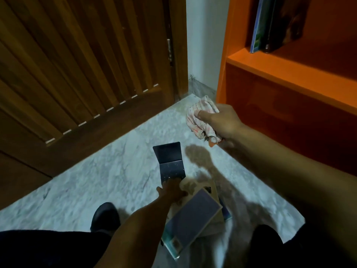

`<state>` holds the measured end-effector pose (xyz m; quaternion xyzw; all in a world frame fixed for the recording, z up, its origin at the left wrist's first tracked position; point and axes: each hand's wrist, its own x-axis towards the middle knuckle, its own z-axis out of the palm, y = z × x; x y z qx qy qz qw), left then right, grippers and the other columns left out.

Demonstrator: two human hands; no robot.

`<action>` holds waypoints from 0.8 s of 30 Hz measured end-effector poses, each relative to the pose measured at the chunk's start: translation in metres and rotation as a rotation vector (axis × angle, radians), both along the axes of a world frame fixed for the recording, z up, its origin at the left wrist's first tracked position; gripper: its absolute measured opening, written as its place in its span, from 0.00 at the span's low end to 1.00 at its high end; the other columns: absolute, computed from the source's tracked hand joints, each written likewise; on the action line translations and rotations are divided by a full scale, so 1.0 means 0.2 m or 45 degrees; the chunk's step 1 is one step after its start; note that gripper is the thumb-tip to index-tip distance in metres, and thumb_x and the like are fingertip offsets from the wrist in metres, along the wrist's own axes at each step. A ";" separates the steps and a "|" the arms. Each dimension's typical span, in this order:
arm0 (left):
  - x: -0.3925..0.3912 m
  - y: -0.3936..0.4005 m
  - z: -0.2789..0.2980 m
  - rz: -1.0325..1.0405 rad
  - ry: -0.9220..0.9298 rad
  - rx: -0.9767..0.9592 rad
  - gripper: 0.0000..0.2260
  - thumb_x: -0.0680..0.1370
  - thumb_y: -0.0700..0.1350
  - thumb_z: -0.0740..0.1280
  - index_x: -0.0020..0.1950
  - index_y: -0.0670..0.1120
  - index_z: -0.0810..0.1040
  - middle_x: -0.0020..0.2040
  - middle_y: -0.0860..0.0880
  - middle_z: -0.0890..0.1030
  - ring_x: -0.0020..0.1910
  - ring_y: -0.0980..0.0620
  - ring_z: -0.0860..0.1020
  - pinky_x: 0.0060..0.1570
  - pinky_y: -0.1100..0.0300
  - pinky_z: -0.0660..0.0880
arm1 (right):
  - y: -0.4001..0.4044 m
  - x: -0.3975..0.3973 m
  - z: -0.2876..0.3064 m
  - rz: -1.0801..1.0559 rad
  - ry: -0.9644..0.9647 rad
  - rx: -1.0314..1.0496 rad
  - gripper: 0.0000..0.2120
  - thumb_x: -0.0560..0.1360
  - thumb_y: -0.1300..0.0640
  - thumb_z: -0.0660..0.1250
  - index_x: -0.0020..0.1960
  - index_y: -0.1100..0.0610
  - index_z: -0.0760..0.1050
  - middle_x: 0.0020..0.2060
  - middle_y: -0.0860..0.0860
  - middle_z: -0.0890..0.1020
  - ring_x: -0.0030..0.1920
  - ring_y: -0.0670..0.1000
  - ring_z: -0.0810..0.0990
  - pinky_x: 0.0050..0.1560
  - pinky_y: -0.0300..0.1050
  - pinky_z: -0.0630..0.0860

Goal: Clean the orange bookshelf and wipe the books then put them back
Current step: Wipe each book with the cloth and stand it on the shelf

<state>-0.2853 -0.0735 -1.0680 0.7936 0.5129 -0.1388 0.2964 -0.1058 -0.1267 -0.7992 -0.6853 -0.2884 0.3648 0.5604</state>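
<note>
Books (195, 215) lie stacked on the floor (96, 182), the left hand (172, 190) gripping a dark one (170, 161). Right hand (222, 122) clutches a bunched cloth (197, 117) beside the orange shelf (289, 74), above them.

Orange painted bookshelf (289, 74): smooth, satin sheen showing. Beside it, white checked woven cloth (201, 117), soft and crumpled. Below it, grey-white marble floor (96, 180), polished and veined. Left of it, brown slatted wooden door (77, 64), varnished, with a metal hinge (169, 49).
</note>
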 end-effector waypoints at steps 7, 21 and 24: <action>0.04 0.04 0.15 -0.142 -0.361 0.039 0.08 0.78 0.42 0.63 0.54 0.52 0.78 0.54 0.50 0.81 0.56 0.48 0.77 0.58 0.50 0.72 | -0.03 0.05 0.03 0.005 0.293 0.022 0.14 0.75 0.57 0.73 0.59 0.61 0.80 0.51 0.60 0.85 0.50 0.61 0.86 0.56 0.63 0.80; -0.07 0.38 1.22 0.170 -1.128 -0.075 0.08 0.83 0.43 0.62 0.59 0.53 0.76 0.44 0.43 0.85 0.38 0.44 0.84 0.37 0.48 0.80 | -0.05 0.06 0.15 -0.237 0.305 0.229 0.13 0.84 0.57 0.57 0.66 0.53 0.75 0.53 0.55 0.84 0.48 0.55 0.85 0.36 0.45 0.82; -0.09 0.40 1.45 0.294 -1.256 -0.156 0.08 0.84 0.42 0.60 0.60 0.51 0.75 0.53 0.44 0.85 0.45 0.47 0.86 0.38 0.50 0.83 | -0.06 0.08 0.15 -0.198 -0.181 0.324 0.15 0.83 0.54 0.58 0.67 0.52 0.75 0.50 0.48 0.82 0.47 0.49 0.81 0.44 0.44 0.77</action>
